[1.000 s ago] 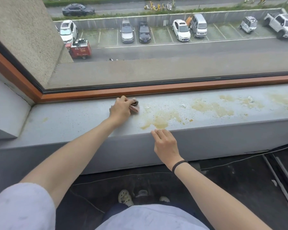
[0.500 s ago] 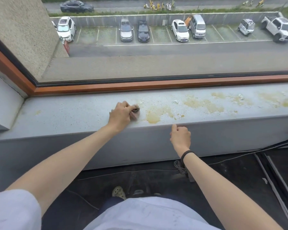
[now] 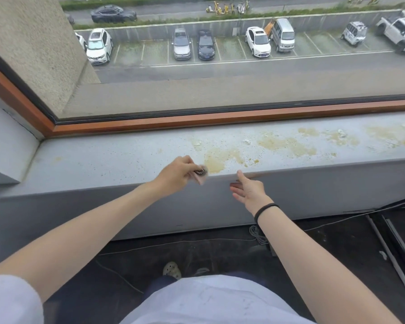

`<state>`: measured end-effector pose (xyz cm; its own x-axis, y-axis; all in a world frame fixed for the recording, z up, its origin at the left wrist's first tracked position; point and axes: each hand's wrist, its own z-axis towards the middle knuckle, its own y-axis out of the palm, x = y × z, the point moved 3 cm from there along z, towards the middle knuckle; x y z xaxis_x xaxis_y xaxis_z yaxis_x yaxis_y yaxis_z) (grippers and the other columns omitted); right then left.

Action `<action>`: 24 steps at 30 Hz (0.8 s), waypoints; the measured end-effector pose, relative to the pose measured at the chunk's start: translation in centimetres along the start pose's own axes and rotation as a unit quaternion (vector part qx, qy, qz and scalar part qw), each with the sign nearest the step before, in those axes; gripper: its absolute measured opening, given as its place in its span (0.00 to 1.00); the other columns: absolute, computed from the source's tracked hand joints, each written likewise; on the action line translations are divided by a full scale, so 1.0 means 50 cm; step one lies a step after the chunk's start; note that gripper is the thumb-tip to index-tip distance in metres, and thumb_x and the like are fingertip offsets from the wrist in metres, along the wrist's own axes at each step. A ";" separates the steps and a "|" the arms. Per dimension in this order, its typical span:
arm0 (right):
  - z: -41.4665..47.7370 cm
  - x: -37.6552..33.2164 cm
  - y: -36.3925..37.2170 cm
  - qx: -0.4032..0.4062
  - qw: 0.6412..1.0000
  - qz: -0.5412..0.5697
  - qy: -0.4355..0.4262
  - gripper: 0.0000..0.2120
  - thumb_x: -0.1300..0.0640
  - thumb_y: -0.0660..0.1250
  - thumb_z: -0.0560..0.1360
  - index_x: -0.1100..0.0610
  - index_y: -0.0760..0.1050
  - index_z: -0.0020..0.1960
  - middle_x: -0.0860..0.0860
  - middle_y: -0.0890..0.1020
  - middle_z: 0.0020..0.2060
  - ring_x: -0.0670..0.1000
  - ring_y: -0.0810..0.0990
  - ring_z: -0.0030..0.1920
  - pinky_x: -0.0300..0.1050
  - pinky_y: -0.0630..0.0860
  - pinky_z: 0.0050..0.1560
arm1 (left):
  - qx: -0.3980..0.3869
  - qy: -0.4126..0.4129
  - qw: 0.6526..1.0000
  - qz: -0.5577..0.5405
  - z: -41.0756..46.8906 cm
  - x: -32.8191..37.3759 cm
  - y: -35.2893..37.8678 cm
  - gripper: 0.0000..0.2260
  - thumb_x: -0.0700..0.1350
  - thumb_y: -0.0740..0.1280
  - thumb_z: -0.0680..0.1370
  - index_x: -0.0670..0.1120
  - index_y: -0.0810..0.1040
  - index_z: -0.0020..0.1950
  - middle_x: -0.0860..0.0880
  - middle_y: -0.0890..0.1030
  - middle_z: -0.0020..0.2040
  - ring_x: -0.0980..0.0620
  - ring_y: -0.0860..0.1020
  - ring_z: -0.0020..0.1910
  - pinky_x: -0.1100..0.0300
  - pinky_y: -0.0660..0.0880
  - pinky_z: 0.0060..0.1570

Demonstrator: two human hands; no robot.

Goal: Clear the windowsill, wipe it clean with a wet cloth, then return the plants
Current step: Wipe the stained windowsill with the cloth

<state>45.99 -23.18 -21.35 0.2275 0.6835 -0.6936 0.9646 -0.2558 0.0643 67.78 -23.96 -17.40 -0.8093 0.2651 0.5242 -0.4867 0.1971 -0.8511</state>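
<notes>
Shirt: A white shirt (image 3: 208, 302) is filling the bottom edge, with both bare arms reaching forward from it.
Shoe: A pale shoe (image 3: 172, 270) is showing just past the shirt hem, standing on the dark floor (image 3: 337, 249).
Cable: A thin grey cable (image 3: 256, 233) is lying bunched at the foot of the wall below the sill.
Right hand: The right hand (image 3: 249, 190) is hovering in front of the sill's front face, just under its front edge. Its fingers are straight, spread and holding nothing. The thumb is pointing up at the edge; I cannot tell whether it is touching. A black band (image 3: 265, 209) is circling the wrist.
Left hand: The left hand (image 3: 174, 175) is sitting at the sill's front edge with its fingers curled, gripping the cloth.
Cloth: The cloth (image 3: 201, 178), a small pinkish wad with a dark patch on top, is sticking out from the left hand's fingers. It is at the front edge, just left of the nearest stain.
Windowsill: The grey windowsill (image 3: 98, 162) is running from left to right across the view.
Stains: Yellow-brown stains (image 3: 220, 160) are spreading over its middle and right part.
Scraps: Small white scraps (image 3: 246, 141) are lying among the stains.
Window frame: A wooden window frame (image 3: 197, 121) is bordering the glass behind the sill.
Cars: Parked cars (image 3: 257, 42) are standing in a row far below, outside.
</notes>
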 end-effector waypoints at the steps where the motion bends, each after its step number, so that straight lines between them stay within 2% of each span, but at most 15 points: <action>1: 0.001 0.001 0.000 -0.003 1.000 0.013 0.001 0.17 0.52 0.68 0.76 0.63 0.73 0.57 0.59 0.81 0.50 0.54 0.81 0.47 0.45 0.78 0.45 | -0.022 0.029 0.999 -0.017 -0.007 0.018 0.003 0.18 0.29 0.60 0.76 0.42 0.79 0.61 0.43 0.75 0.53 0.48 0.72 0.52 0.57 0.71 0.50; 2: 0.001 0.000 -0.001 -0.006 1.000 0.022 0.005 0.16 0.53 0.67 0.76 0.63 0.73 0.57 0.60 0.81 0.50 0.54 0.81 0.48 0.47 0.78 0.47 | -0.021 0.037 0.998 -0.035 -0.003 0.023 -0.001 0.17 0.29 0.61 0.76 0.42 0.80 0.60 0.43 0.75 0.52 0.49 0.72 0.50 0.62 0.69 0.48; 4: 0.005 0.001 -0.001 -0.009 0.999 0.047 0.013 0.12 0.55 0.67 0.77 0.63 0.73 0.54 0.61 0.81 0.51 0.55 0.82 0.48 0.49 0.78 0.50 | 0.038 0.016 0.997 -0.059 0.022 0.010 -0.028 0.15 0.30 0.61 0.76 0.41 0.81 0.59 0.43 0.75 0.49 0.48 0.73 0.48 0.65 0.68 0.45; 7: 0.003 0.002 -0.001 -0.005 0.996 0.084 0.016 0.07 0.59 0.67 0.77 0.63 0.73 0.49 0.63 0.81 0.51 0.57 0.83 0.47 0.51 0.79 0.50 | 0.098 -0.028 0.993 -0.062 0.076 -0.033 -0.072 0.14 0.30 0.62 0.76 0.41 0.81 0.57 0.42 0.75 0.49 0.44 0.75 0.49 0.57 0.72 0.51; 9: 0.002 0.000 0.002 0.002 0.996 0.092 0.015 0.07 0.60 0.66 0.77 0.64 0.73 0.50 0.63 0.81 0.51 0.58 0.83 0.47 0.52 0.79 0.50 | 0.091 -0.051 0.994 -0.041 0.113 -0.059 -0.089 0.15 0.30 0.61 0.77 0.42 0.81 0.57 0.43 0.74 0.49 0.45 0.74 0.52 0.55 0.71 0.54; 13: 0.008 0.001 0.005 0.012 0.996 0.085 0.004 0.13 0.61 0.65 0.78 0.67 0.71 0.58 0.65 0.80 0.52 0.58 0.83 0.44 0.52 0.80 0.49 | 0.080 -0.035 0.996 -0.002 0.180 -0.078 -0.098 0.15 0.31 0.61 0.77 0.41 0.80 0.59 0.40 0.75 0.52 0.42 0.72 0.56 0.51 0.70 0.57; 18: 0.017 -0.003 0.007 0.037 0.997 0.064 0.007 0.09 0.61 0.65 0.78 0.64 0.71 0.55 0.63 0.80 0.52 0.56 0.84 0.41 0.53 0.80 0.46 | 0.026 -0.069 0.996 0.057 0.247 -0.053 -0.079 0.19 0.33 0.56 0.77 0.45 0.77 0.63 0.43 0.73 0.58 0.43 0.68 0.61 0.51 0.69 0.55; 21: 0.019 0.001 0.007 0.039 0.997 0.059 0.017 0.09 0.62 0.64 0.78 0.64 0.70 0.56 0.63 0.80 0.52 0.56 0.84 0.40 0.53 0.80 0.46 | 0.067 -0.088 0.991 0.080 0.243 -0.050 -0.054 0.17 0.34 0.57 0.76 0.44 0.77 0.62 0.43 0.73 0.56 0.43 0.69 0.58 0.55 0.67 0.47; 24: 0.015 0.004 0.009 0.038 0.998 0.051 0.018 0.06 0.62 0.64 0.78 0.64 0.71 0.53 0.63 0.81 0.52 0.57 0.84 0.41 0.54 0.80 0.48 | 0.086 -0.068 0.990 0.092 0.220 -0.038 -0.029 0.17 0.34 0.57 0.76 0.44 0.77 0.61 0.45 0.74 0.56 0.44 0.69 0.58 0.55 0.67 0.48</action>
<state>46.37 -23.67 -21.98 0.3304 0.6743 -0.6604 0.9232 -0.3764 0.0776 66.39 -35.14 -17.51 -0.9203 0.1489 0.3618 -0.3672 -0.0099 -0.9301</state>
